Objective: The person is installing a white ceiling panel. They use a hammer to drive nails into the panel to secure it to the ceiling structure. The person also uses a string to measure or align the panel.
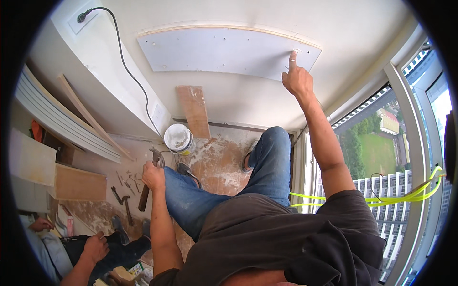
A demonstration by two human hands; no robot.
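Head view shows hammer [143,198] within left fingers [155,174], panel [214,51] touching right forefinger [293,57].

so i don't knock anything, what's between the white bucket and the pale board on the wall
In the head view, a brown wooden plank stands between the bucket and the board, with bare wall above it.

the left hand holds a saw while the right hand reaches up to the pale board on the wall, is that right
It isn't a saw: the head view shows the left hand holding a hammer.
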